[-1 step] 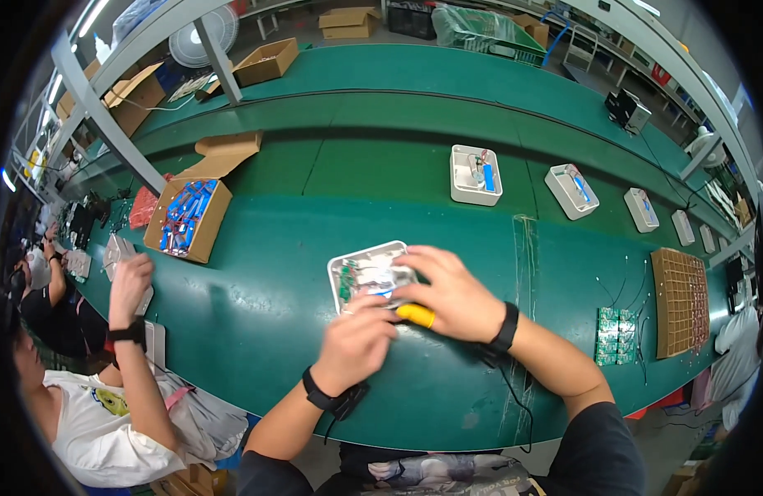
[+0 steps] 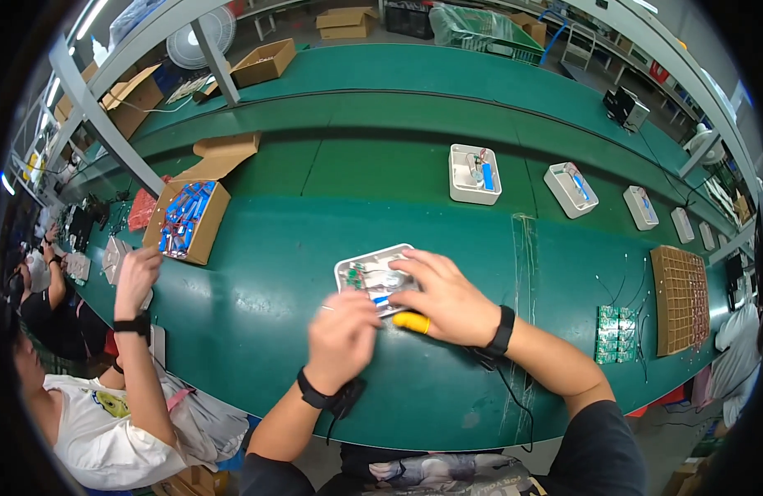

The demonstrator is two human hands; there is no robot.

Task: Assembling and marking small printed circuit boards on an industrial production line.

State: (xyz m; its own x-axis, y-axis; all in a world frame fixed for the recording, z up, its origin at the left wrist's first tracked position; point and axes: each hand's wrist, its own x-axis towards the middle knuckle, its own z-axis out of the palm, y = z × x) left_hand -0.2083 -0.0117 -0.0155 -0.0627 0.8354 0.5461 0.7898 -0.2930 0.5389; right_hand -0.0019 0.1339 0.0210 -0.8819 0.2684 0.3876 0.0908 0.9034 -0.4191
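Note:
A shallow white plastic housing (image 2: 343,269) lies on the bench in front of me. Inside it are a small green circuit board (image 2: 356,278), pale round parts and a blue cylindrical battery (image 2: 381,301), partly covered by my fingers. My right hand (image 2: 456,302) grips the housing's right side, thumb and fingertips reaching in near the battery. A yellow finger cot (image 2: 411,321) covers one of its fingers. At the housing's near left corner is my left hand (image 2: 342,335), its fingers bent and smeared by motion; whether they hold anything is not visible.
A cardboard box of blue batteries (image 2: 187,219) stands left, near a co-worker's hand (image 2: 138,277). Several white housings with batteries, such as the nearest one (image 2: 474,186), form a row along the far strip. Green circuit boards (image 2: 616,335) and a divided cardboard tray (image 2: 677,302) lie right.
My left hand has drawn back a little to the left, uncovering more of the housing's near side. The housing and my right hand have shifted only slightly.

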